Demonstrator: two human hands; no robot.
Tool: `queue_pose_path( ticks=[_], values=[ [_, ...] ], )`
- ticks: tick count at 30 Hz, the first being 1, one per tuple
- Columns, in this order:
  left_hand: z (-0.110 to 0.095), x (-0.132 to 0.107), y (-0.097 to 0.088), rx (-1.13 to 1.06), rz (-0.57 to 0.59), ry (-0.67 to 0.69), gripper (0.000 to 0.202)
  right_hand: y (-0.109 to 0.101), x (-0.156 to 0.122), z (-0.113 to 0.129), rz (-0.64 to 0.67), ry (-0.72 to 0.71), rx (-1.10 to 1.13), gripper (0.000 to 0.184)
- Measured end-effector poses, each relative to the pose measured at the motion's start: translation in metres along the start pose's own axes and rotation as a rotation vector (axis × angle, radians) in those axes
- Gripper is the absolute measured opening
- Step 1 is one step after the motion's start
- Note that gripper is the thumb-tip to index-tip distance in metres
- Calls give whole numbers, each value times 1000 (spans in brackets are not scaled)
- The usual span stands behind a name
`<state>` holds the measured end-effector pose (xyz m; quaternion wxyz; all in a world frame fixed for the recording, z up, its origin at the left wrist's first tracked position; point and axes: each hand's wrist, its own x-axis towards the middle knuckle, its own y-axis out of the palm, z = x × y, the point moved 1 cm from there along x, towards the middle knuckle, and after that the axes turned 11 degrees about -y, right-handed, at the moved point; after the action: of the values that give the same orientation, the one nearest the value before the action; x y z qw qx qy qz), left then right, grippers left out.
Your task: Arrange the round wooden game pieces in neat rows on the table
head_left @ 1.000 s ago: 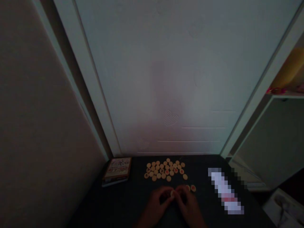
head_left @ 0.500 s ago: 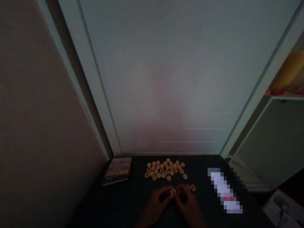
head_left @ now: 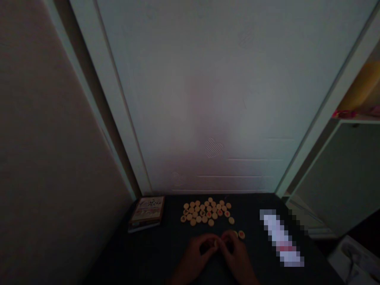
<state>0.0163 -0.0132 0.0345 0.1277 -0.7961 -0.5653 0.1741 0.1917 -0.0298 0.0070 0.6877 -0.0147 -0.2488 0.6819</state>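
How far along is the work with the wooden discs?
Done, seemingly: two round tan wooden discs lie apart by the right hand. In hand: left hand and right hand pinch a single disc between them. Left: the big cluster of discs behind, beside the flat printed box.

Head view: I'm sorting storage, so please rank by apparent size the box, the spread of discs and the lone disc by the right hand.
Largest, too close to separate: spread of discs and box.
Smallest: lone disc.
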Motion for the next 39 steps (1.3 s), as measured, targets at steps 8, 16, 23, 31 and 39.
queue_pose_path(
  ticks=[8, 16, 23, 31, 39],
  values=[
    [-1, 1, 3, -32, -44, -17, 32, -2, 1, 4, -13, -49, 1, 26],
    [0, 2, 3, -146, 7, -21, 30, 0, 0, 3, -5, -42, 8, 23],
    [-3, 1, 0, -154, 46, -21, 31, 3, -1, 1, -12, -30, -13, 24],
    [-4, -1, -1, -122, 55, -18, 29, 0, -1, 2, -16, -21, -3, 29],
    [-1, 0, 5, -162, 51, -13, 31, -3, -1, 10, -19, -47, -10, 32]
  ],
)
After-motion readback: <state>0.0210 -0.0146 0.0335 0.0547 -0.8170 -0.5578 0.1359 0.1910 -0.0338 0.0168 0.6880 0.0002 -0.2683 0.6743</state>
